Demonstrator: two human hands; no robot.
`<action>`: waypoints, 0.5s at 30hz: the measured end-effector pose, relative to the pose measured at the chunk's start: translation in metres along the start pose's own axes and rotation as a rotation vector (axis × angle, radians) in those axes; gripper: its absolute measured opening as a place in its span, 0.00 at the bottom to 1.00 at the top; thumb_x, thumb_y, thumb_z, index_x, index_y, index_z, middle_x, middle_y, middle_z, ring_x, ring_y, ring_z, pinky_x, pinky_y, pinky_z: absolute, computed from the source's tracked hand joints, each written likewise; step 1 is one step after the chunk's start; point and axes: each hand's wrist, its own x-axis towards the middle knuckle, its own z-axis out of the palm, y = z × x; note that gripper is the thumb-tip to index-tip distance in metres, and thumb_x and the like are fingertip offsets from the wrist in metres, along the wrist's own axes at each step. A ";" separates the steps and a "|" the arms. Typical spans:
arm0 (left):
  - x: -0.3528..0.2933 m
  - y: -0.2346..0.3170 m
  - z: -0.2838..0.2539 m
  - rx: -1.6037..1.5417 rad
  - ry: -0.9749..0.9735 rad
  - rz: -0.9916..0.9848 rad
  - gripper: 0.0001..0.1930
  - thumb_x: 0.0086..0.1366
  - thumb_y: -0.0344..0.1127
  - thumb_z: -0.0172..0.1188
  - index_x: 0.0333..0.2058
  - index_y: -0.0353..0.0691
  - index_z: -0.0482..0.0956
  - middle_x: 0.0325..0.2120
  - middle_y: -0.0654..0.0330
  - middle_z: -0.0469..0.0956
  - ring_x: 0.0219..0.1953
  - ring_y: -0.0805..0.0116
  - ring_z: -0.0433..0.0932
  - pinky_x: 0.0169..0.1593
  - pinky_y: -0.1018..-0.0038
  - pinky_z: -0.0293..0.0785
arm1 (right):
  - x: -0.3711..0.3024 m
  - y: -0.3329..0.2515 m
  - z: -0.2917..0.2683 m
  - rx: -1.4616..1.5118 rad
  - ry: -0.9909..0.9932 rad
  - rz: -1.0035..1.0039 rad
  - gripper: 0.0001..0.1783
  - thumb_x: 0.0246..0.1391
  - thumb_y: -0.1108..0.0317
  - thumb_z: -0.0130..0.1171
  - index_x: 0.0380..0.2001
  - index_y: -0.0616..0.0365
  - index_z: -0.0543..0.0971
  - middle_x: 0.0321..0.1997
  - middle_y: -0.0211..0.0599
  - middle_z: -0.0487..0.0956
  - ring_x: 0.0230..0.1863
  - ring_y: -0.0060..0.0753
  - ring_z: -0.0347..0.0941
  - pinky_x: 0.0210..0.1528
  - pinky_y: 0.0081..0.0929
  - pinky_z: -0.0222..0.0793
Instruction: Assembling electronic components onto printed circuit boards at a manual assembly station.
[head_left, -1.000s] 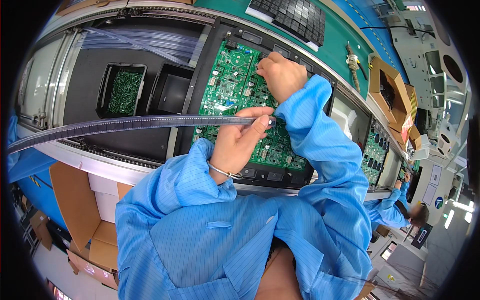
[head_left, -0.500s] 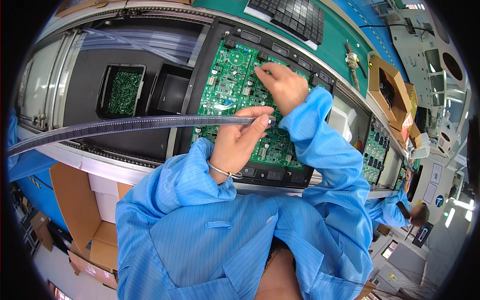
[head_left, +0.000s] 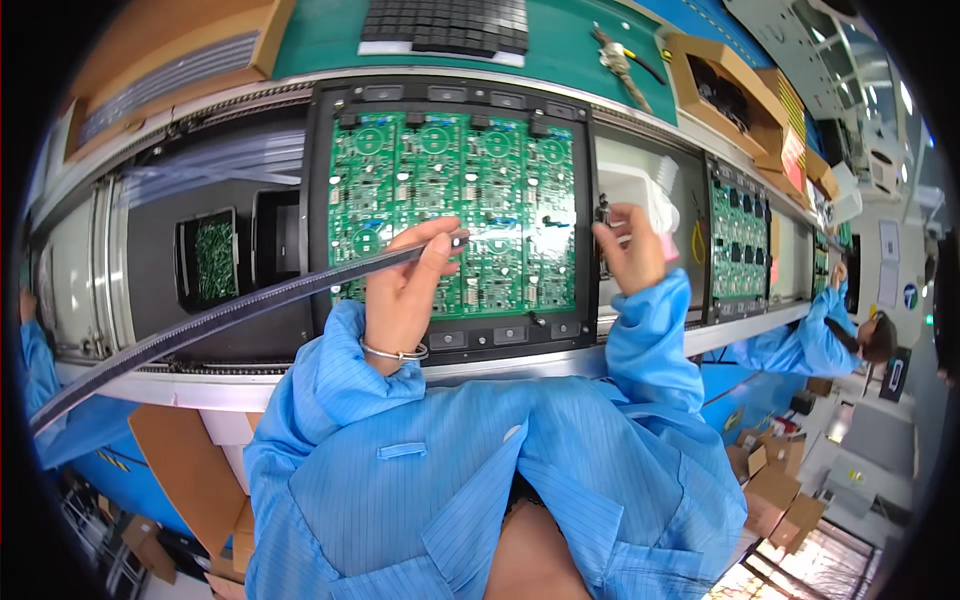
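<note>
A long, narrow plastic component tube (head_left: 250,300) lies in my left hand (head_left: 400,295), its end between thumb and fingers over the green circuit boards (head_left: 435,190). The tube slants down to the lower left and shows a row of small dark parts inside. The boards sit side by side in a black carrier frame (head_left: 318,200). Past the frame's right edge is my right hand (head_left: 635,250), its fingers curled and thumb drawn in beside a small dark fitting (head_left: 602,208). Whether anything small is pinched there I cannot make out.
Left of the frame are a black bin (head_left: 213,262) of small green parts and another black bin (head_left: 275,235). A second board carrier (head_left: 740,235) stands to the right. Black blocks (head_left: 445,28) and pliers (head_left: 645,68) lie on the green mat behind. Another person (head_left: 830,325) works at far right.
My right hand has moved off the boards to the frame's right edge. My left hand still holds the tube, which now slants more steeply. The view has turned, showing the boards straighter.
</note>
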 end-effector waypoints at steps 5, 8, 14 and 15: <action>-0.002 -0.003 0.009 0.038 -0.035 0.021 0.14 0.63 0.35 0.52 0.44 0.33 0.72 0.38 0.52 0.76 0.39 0.67 0.76 0.40 0.78 0.74 | -0.019 -0.004 0.016 -0.030 0.043 0.106 0.22 0.45 0.71 0.58 0.46 0.54 0.70 0.28 0.32 0.76 0.23 0.31 0.71 0.24 0.24 0.65; -0.006 0.001 0.002 0.036 -0.053 0.025 0.15 0.63 0.35 0.52 0.44 0.32 0.72 0.37 0.52 0.77 0.39 0.66 0.76 0.40 0.78 0.74 | -0.022 -0.006 0.019 -0.178 0.105 0.068 0.22 0.45 0.71 0.58 0.46 0.53 0.69 0.25 0.30 0.76 0.21 0.31 0.71 0.23 0.26 0.65; -0.013 0.016 -0.043 0.005 -0.114 0.007 0.16 0.63 0.35 0.51 0.45 0.31 0.71 0.38 0.49 0.76 0.40 0.63 0.77 0.40 0.77 0.74 | -0.026 -0.017 0.015 -0.475 0.184 0.058 0.21 0.45 0.69 0.57 0.46 0.49 0.70 0.25 0.28 0.77 0.21 0.34 0.73 0.24 0.30 0.66; -0.013 0.020 -0.049 -0.001 -0.134 -0.001 0.16 0.63 0.35 0.51 0.46 0.30 0.70 0.38 0.48 0.76 0.40 0.62 0.77 0.40 0.76 0.75 | -0.027 -0.017 0.013 -0.518 0.251 -0.001 0.20 0.46 0.69 0.57 0.46 0.49 0.71 0.26 0.28 0.78 0.24 0.33 0.73 0.26 0.29 0.67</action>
